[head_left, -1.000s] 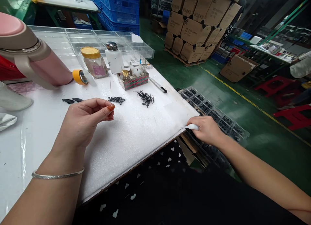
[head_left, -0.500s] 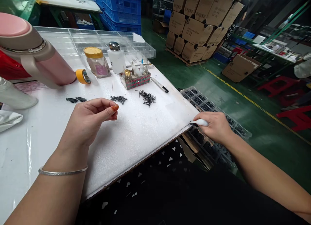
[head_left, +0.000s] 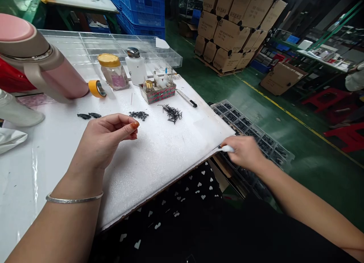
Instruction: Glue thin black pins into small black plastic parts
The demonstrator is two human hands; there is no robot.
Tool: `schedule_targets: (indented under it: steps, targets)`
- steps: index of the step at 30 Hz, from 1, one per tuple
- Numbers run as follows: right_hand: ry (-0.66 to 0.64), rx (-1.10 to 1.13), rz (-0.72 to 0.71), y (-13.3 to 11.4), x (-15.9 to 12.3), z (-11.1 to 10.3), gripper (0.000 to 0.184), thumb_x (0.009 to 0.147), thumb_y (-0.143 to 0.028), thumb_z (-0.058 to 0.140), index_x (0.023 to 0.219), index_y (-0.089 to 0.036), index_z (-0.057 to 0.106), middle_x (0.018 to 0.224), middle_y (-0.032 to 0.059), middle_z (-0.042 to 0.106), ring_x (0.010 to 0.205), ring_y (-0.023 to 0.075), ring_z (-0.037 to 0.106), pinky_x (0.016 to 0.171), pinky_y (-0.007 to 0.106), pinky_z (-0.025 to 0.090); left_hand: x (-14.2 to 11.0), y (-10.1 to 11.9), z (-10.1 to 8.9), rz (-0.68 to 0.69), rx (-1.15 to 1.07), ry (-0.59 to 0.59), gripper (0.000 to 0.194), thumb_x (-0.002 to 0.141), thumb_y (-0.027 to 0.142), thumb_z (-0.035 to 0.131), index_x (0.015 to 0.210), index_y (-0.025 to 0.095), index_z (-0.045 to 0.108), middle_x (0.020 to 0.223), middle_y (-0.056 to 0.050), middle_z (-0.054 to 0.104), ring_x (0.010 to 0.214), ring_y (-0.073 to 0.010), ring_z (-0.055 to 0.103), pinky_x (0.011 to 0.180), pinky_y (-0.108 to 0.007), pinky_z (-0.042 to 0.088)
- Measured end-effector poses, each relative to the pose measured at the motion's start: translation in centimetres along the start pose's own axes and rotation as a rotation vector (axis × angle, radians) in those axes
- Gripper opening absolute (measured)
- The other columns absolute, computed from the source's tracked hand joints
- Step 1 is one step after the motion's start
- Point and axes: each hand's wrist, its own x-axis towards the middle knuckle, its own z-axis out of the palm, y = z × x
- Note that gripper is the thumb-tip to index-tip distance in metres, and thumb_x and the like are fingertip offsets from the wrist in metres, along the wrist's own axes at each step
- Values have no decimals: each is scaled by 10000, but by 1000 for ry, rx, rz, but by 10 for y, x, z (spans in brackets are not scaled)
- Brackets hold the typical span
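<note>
Two hands (head_left: pixel 109 140) (head_left: pixel 245 152), one tool (head_left: pixel 228 149), two black piles (head_left: pixel 172 114) (head_left: pixel 138 116)

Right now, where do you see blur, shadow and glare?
Head view: right hand blurred, left hand crisper; same view: soft shadow on the white tabletop below the left hand; head view again: glare streaking the tabletop's left side.

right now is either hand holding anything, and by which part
The right hand holds a small white object, but blur hides exactly where. Whether the pinched left hand holds anything cannot be told.
</note>
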Motion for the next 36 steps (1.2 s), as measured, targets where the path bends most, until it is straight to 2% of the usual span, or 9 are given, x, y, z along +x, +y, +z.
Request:
schedule_targets:
  steps: [3,6,12,15,20,24,27,33,36]
  targets:
    - [-44,44,25,-2,0,1,286,661,-29,509,760,-187,726,779,43,755,668,201,685,620,287,472,0,2,2,-4,2,-17,90,693,253,800,734,208,734,704,-28,632,636,-132,578,602,-237,509]
    - [50,219,164,-9,10,-10,167,749,-121,570,729,-194,718,693,27,723,608,183,646,586,281,445,-2,4,4,4,-15,-29,100,698,246,792,747,191,726,702,-20,631,635,-125,580,608,-229,509]
    - [129,1090,375,-45,58,-14,167,725,-314,767,673,-176,689,564,3,620,510,133,536,507,260,408,-12,11,9,59,-40,-143,120,726,242,780,782,158,715,690,-24,648,628,-122,587,593,-220,492]
    - [27,1524,405,-74,87,0,194,666,-315,806,670,-166,680,555,1,602,493,113,512,497,247,408,-19,16,12,76,-112,-180,123,732,232,784,802,156,717,704,-26,658,621,-116,589,594,-218,495]
    - [-334,1964,573,-123,130,21,199,566,-186,793,719,-178,665,585,-25,580,489,82,468,484,216,434,-23,18,13,124,-292,-146,196,724,250,812,881,164,734,742,-32,667,637,-123,607,600,-231,518]
    - [-584,2091,566,-153,158,32,176,587,-151,763,735,-172,671,632,-12,587,534,84,481,470,187,417,-22,17,8,185,-386,-106,279,697,240,845,959,197,759,793,-38,687,725,-148,639,650,-246,537]
    - [-643,2096,503,-167,175,37,168,597,-153,760,746,-167,685,680,5,614,575,91,513,472,177,413,-21,18,2,195,-437,-45,285,674,256,868,941,216,777,879,-56,719,808,-176,662,732,-281,554]
    - [-463,2068,449,-181,191,46,193,595,-194,793,732,-191,658,728,6,629,575,100,498,481,200,407,-17,16,-3,222,-488,40,301,703,229,845,995,226,773,1053,-80,743,995,-230,678,934,-364,525]
    - [-304,2043,367,-184,190,53,185,664,-260,793,740,-208,632,728,-3,617,580,102,488,490,208,387,-17,14,-1,235,-466,141,262,698,207,838,950,229,769,980,-65,748,963,-223,684,878,-347,553]
